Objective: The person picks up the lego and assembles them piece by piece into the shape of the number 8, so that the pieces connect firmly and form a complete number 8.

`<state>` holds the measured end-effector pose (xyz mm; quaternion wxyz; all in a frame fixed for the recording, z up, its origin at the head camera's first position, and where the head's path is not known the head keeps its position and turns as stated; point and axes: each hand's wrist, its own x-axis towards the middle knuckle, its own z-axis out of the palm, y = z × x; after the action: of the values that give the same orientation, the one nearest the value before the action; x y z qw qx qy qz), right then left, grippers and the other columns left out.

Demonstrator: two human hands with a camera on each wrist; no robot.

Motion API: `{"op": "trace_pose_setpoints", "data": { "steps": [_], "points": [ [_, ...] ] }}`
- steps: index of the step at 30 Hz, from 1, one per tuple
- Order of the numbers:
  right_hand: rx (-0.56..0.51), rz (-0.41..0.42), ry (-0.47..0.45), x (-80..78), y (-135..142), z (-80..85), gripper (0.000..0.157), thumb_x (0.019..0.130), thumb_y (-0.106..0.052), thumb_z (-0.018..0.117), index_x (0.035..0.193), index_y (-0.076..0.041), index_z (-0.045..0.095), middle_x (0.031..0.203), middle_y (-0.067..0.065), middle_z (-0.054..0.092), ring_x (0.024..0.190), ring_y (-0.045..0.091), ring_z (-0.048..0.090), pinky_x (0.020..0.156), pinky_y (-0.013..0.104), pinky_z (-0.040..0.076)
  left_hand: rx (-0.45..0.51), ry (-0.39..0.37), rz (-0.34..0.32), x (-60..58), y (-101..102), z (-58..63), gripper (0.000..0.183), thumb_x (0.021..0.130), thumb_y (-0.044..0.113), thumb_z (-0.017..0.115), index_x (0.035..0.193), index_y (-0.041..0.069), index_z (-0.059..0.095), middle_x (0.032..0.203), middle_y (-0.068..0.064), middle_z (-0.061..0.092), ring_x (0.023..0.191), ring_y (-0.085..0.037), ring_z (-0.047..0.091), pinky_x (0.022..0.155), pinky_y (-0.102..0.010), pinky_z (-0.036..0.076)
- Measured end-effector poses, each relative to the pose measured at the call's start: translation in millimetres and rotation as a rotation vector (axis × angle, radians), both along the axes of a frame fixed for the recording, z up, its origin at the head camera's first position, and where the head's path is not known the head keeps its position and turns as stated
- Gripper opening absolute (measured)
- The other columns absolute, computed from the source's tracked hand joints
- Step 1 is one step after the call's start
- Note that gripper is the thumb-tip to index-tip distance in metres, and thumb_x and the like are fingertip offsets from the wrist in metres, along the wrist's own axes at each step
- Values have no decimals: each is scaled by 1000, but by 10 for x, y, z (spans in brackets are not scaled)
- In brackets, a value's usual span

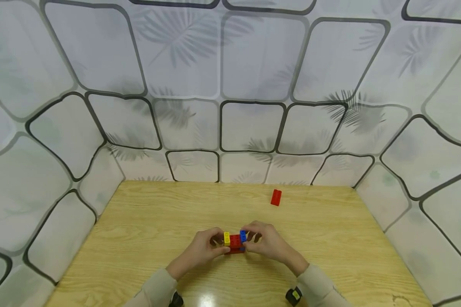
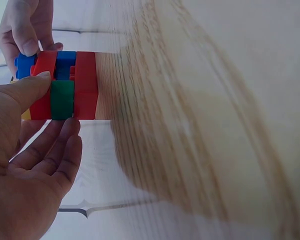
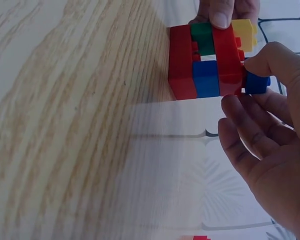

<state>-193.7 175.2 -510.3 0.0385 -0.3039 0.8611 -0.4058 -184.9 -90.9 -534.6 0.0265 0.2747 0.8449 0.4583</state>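
Stack: a block of plastic-looking bricks [image 2: 86,85] stands upright on the pale wood-grain table [image 1: 169,204], between the person's two hands.
Lower layers: a long red rectangular brick [image 3: 181,65] forms the base; a small green brick [image 2: 62,100] and a small blue brick [image 3: 206,79] sit on its two ends, with a gap between them.
Upper layers: a second long red studded brick [image 1: 235,241] bridges that gap, carrying a small yellow brick [image 1: 226,238] at the left end and another small blue brick [image 1: 243,236] at the right.
Left hand: the left hand [image 1: 205,247] is clamped on the stack's left end, thumb in front.
Right hand: the right hand [image 1: 266,243] pinches the top blue brick between thumb and finger.
Seating risk: a light sliver seems to show under that blue brick; pressed unevenly, it could stay cocked or pop off.
Bridge risk: hard pressure at one end might tip the upper red brick off its supports.
Grip risk: a slackened left hand could let the stack twist or slide.
Spare piece: a loose red brick [image 1: 276,197] lies well apart, towards the far edge.
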Motion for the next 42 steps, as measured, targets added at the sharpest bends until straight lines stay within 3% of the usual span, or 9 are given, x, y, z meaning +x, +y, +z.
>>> {"op": "trace_pose_setpoints", "data": {
  "steps": [15,24,32,38,42],
  "points": [
    [-63,31,-100,-24,44,-67,38,96,-17,79,129,-1,72,116,5,72,96,12,69,85,31,61,9,5,-4,5,-16,-15,21,95,21,81,109,10,70,103,-6,77,90,-15,72,76,-23,58],
    [-68,21,-92,-15,45,-94,39,95,-17,79,129,0,72,118,6,72,94,6,67,82,26,60,0,5,-11,6,-20,-7,21,95,22,81,110,10,71,104,-6,77,90,-13,71,77,-22,58],
    [-75,34,-59,-17,53,-94,33,95,-14,79,126,-2,74,115,8,72,93,17,71,79,25,60,0,20,-4,7,-6,-23,23,94,21,82,110,9,71,103,-6,77,90,-15,72,77,-23,58],
    [-52,24,-69,-36,47,-100,32,95,-17,80,125,-8,75,113,3,72,92,8,68,80,24,60,27,35,-1,12,-11,-19,40,94,21,82,126,2,69,106,-12,78,91,-21,73,79,-25,59],
    [-55,22,-84,-42,46,-107,31,95,-19,80,125,-10,76,114,3,72,92,6,68,80,25,60,41,27,1,8,-18,-12,39,96,23,80,127,3,69,108,-12,79,91,-19,74,80,-25,59]
  ]
}}
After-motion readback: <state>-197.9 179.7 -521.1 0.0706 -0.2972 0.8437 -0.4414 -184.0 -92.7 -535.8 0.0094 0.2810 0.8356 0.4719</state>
